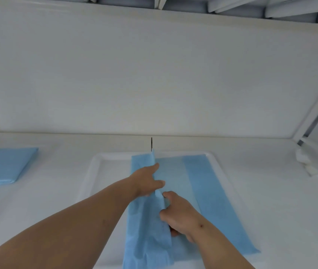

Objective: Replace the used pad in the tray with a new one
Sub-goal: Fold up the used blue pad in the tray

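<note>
A white tray [96, 164] lies on the white table in front of me. A blue pad [208, 195] lies lengthwise in it, partly folded, its left flap raised over the middle. My left hand [146, 181] rests on that raised flap near its far end, fingers pinching its edge. Closer to me, my right hand [175, 212] grips the same flap's edge. A folded blue pad [5, 166] lies on the table at the far left, apart from the tray.
A white wall rises behind the table. At the right, a white post and a small white fitting [305, 162] stand by the table's edge. A thin dark slot [151, 143] marks the table behind the tray.
</note>
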Tool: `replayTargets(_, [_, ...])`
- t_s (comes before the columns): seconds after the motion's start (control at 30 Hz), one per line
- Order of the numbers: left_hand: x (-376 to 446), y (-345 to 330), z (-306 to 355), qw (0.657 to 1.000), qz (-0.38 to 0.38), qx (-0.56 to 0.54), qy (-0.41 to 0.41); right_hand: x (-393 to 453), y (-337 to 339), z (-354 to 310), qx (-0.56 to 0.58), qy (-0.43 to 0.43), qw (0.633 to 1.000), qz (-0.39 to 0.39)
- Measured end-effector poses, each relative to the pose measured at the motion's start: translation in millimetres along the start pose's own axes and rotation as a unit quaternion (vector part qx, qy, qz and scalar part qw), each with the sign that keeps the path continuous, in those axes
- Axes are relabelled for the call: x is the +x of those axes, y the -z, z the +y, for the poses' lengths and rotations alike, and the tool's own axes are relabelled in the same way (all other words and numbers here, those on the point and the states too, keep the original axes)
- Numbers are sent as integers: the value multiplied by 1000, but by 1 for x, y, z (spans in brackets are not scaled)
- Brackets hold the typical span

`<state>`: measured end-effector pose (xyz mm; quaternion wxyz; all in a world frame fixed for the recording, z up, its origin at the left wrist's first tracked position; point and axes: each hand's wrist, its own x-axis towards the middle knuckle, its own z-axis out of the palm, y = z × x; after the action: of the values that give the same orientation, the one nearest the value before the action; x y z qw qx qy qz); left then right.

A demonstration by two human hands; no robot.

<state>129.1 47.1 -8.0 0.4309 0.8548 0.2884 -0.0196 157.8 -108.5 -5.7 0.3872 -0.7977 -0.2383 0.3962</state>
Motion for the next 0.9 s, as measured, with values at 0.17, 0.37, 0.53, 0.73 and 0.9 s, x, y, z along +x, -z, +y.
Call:
replayTargets(0.17, [3,2,-16,997,62,33,-34,-2,1,3,-26,-6,1000,-1])
replayTargets(0.37, [-10,9,-39,957,58,279,-56,-3,5,3,-68,-10,998,-11])
replayTargets(0.53, [-16,-3,-59,927,10,375,-24,-4,6,-5,-150,-7,989,-10])
replayTargets(0.73, [-24,-3,-62,917,4,397,-29,-6,5,-8,-216,-15,976,-18])
replayTargets(0.9, [-23,6,-66,906,-24,420,-33,-7,6,-4,-188,-12,982,-16])
